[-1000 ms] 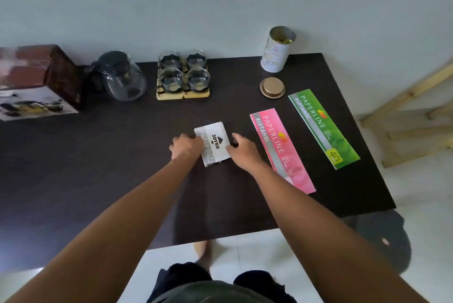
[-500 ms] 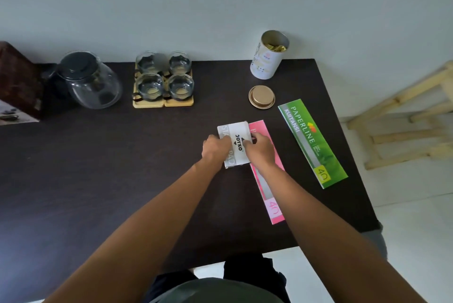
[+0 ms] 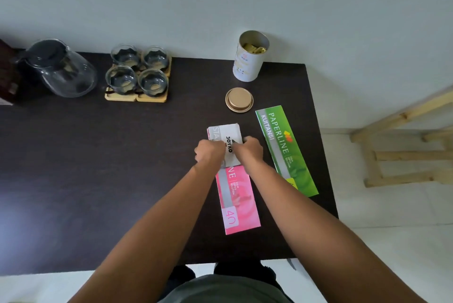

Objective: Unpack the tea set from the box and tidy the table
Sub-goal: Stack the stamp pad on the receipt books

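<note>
White cardboard marked JOYKO, the small stamp-pad box (image 3: 226,139), is held from both sides: the left hand (image 3: 210,154) grips its left edge and the right hand (image 3: 248,151) its right edge, fingers of each curled closed onto the box. The box lies flat on the far end of the pink receipt book (image 3: 237,198), covering that end; a sliver of pink shows along the box's left edge. The pink book extends toward the near table edge, its "40" panel exposed.

Just to the right, not touching, lies the green receipt book (image 3: 285,149), lettered PAPERLINE KUITANSI, angled roughly parallel to the pink one. Beyond its far end rests a gold lid (image 3: 239,99), flat on the dark table (image 3: 98,167). Behind the lid stands an open white tin (image 3: 248,62), upright at the back edge, gold items visible inside.

Along the back edge to the left, four glass cups (image 3: 138,73) sit in a two-by-two group on wooden coasters (image 3: 136,97). Left of these stands the glass teapot (image 3: 62,69) with a dark lid. A dark box (image 3: 6,77) is partly visible at the frame's left margin, beside the teapot; contact between them cannot be determined.
</note>
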